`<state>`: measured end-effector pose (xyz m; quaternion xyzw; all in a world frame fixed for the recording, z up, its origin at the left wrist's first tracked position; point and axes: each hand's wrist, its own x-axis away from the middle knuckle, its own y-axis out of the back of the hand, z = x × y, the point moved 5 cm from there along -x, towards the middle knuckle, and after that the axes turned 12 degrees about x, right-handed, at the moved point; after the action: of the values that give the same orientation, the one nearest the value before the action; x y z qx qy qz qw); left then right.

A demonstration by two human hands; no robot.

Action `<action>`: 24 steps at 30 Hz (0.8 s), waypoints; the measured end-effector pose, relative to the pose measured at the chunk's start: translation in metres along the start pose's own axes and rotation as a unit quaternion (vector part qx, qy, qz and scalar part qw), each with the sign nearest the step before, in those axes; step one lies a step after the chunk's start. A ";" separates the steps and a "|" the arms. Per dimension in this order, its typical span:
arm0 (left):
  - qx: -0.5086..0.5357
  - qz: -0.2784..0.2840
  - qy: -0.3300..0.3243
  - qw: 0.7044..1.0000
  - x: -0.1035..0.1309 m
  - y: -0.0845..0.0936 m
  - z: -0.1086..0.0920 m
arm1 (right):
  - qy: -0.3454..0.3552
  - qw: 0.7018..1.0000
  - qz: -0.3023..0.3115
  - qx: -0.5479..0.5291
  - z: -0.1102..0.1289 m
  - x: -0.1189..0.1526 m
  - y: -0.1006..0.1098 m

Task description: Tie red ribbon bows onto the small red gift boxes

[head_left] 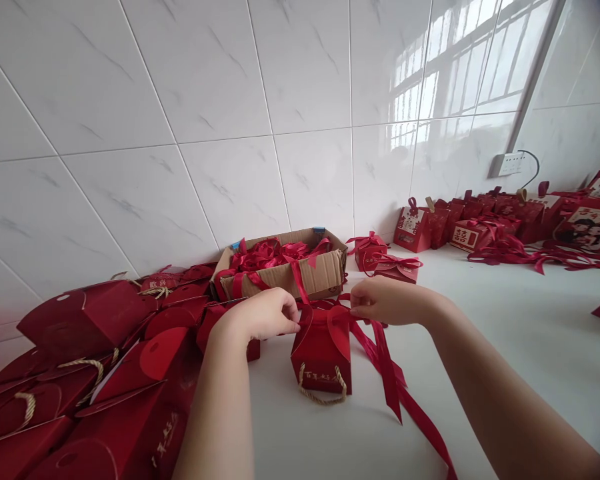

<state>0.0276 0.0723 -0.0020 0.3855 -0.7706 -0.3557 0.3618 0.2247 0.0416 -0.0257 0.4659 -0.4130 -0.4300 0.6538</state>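
Note:
A small red gift box [323,357] stands on the white table in front of me, gold lettering and a twisted gold cord handle [325,400] on its near face. Across its top flaps runs a red satin ribbon [390,380], with long tails trailing to the right and toward me. At the box's upper left, my left hand [275,312] is closed in a pinch on the ribbon. My right hand [377,301] pinches the ribbon at the upper right, fingertips just beside the box. The fingers partly hide the gripped ribbon.
Red boxes [145,407] with cord handles are heaped at left. Behind stands a cardboard carton [307,283] of red ribbons. Two ribbon-tied boxes [397,268] sit right of it; more boxes [413,228] line the tiled wall, below a socket [507,165].

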 end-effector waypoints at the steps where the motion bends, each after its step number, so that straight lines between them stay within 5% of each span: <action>1: 0.002 -0.003 0.003 1.000 0.000 0.000 0.000 | -0.002 1.000 0.003 -0.003 -0.001 0.000 0.000; 11: 0.027 0.017 0.016 0.999 0.004 0.000 0.002 | -0.019 1.000 0.013 0.009 -0.005 0.003 0.001; 18: 0.018 -0.060 0.056 0.996 0.021 0.013 0.000 | -0.042 0.999 0.012 -0.005 -0.009 0.010 0.007; 24: 0.011 -0.092 0.016 0.996 0.042 0.018 0.000 | -0.007 0.995 -0.031 -0.094 -0.002 0.027 0.021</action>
<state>0.0031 0.0451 0.0252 0.4648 -0.7299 -0.3725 0.3354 0.2377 0.0208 -0.0022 0.4122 -0.3605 -0.4900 0.6782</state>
